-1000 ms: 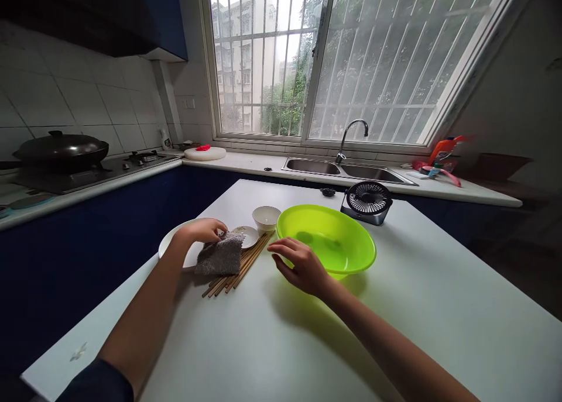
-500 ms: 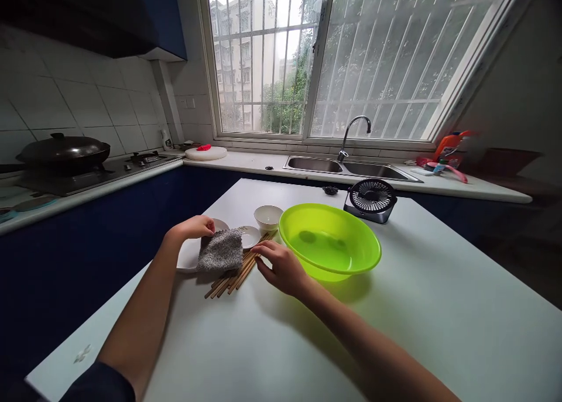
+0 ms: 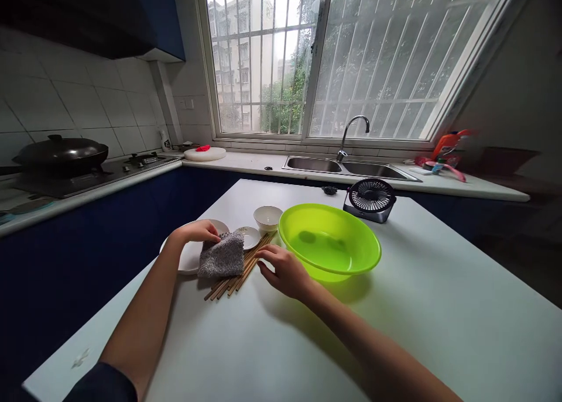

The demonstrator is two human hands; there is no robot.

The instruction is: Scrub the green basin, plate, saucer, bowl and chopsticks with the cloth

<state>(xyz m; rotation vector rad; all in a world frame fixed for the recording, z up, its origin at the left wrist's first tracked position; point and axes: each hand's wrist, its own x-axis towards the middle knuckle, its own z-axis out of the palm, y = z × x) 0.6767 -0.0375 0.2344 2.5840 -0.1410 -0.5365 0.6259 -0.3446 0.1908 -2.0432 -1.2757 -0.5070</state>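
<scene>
My left hand [image 3: 201, 232] pinches the upper edge of a grey dishcloth [image 3: 223, 258], which hangs over a white plate [image 3: 188, 258] and partly hides it. Beneath the cloth's right side lie several wooden chopsticks [image 3: 240, 278], fanned toward me. My right hand [image 3: 284, 268] hovers beside them with thumb and fingers apart, holding nothing visible. A small white dish [image 3: 249, 238] and a white bowl [image 3: 267, 217] stand just behind the chopsticks. To the right of the bowl is a bright green plastic basin [image 3: 327, 251], close to my right hand.
A small black fan [image 3: 371, 198] and a dark scouring pad [image 3: 329, 190] sit at the back of the white table [image 3: 421, 308]. Beyond it are a double sink [image 3: 314, 165] with a faucet [image 3: 346, 138], and a lidded wok [image 3: 61, 154] on the stove.
My left hand has shifted slightly right and down with the cloth, so more of the plate shows. My right hand has drawn back a little from the chopsticks.
</scene>
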